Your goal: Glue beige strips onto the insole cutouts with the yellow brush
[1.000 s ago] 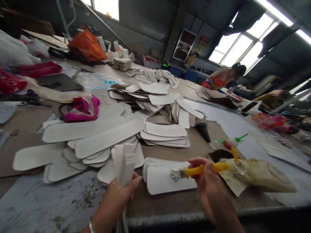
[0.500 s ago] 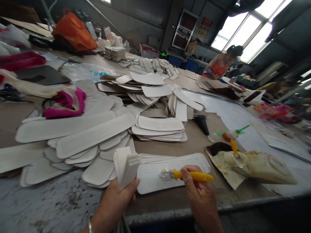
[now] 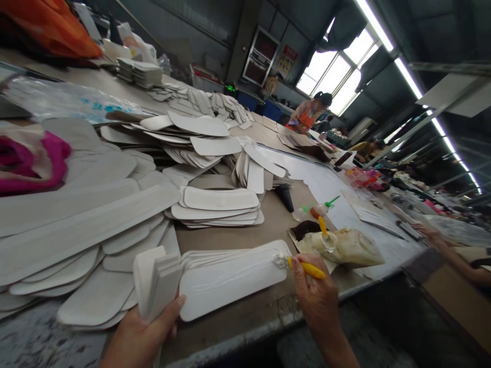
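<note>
My right hand (image 3: 315, 286) grips a brush (image 3: 309, 268) with a yellow handle. Its white-coated bristles rest on the right end of a long white panel with rounded corners (image 3: 233, 281), where wet streaks run along the surface. More such panels lie fanned beneath it. My left hand (image 3: 149, 327) is closed around a bundle of small white strips (image 3: 158, 281), its thumb at the panel's left end. Right of the panel lies a stained plastic bottle (image 3: 355, 246), cut open, with a second yellow handle (image 3: 322, 225) sticking out.
Stacked white panels (image 3: 220, 199) stand behind, and a wide heap of them (image 3: 88, 220) spreads to the left. A black cone (image 3: 284, 197) and small green-tipped bottles (image 3: 322, 208) lie beyond the cut bottle. Another person's arm (image 3: 452, 255) reaches in at right; a person (image 3: 307, 113) works farther back.
The brush has moved from the panel's middle to its right end, leaving a wet streak. My view has turned to the right. My left hand keeps its bundle of strips.
</note>
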Demonstrator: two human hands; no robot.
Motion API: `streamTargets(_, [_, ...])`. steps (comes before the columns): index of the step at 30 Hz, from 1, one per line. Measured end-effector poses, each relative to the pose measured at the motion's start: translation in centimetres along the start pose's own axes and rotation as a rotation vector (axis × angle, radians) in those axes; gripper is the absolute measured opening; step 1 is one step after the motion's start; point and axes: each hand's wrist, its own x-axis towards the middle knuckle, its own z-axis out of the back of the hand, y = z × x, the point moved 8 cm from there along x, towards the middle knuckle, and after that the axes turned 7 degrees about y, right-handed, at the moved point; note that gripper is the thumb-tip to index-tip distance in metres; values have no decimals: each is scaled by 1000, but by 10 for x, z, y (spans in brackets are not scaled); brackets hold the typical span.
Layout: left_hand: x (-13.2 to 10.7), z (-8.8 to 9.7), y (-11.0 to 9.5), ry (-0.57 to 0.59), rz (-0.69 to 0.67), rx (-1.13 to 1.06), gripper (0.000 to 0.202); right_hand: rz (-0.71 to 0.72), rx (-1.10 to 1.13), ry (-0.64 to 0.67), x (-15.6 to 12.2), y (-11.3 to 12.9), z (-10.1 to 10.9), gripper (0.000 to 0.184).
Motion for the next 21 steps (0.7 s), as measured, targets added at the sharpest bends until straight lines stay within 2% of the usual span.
streamTargets(4, [1, -6, 5, 47, 14, -75, 46, 63, -59, -1, -5, 11, 2, 8])
streamTargets(8, [2, -8, 11, 57, 23, -70, 46, 129, -87, 34, -23, 43, -16, 10])
streamTargets(11, [5, -8, 17, 50, 54, -102, 44, 142, 7, 93, -33, 62, -27, 10])
streamTargets(13, [7, -8, 18, 60, 53, -113, 45, 149, 40, 88, -36, 64, -26, 10])
streamTargets(16, [6, -15, 12, 134, 26, -138, 44, 221, -47, 18, -38, 58, -20, 10])
streamTargets(17, [4, -19, 9, 170, 16, -160, 42, 243, -74, 4, -40, 57, -20, 10])
streamTargets(19, [-1, -21, 2, 171, -2, -217, 35, 288, -40, 19, -45, 58, -26, 11])
streamTargets(21, [-1, -21, -5, 149, -17, -267, 23, 80, 57, 187, -45, 45, -44, 12])
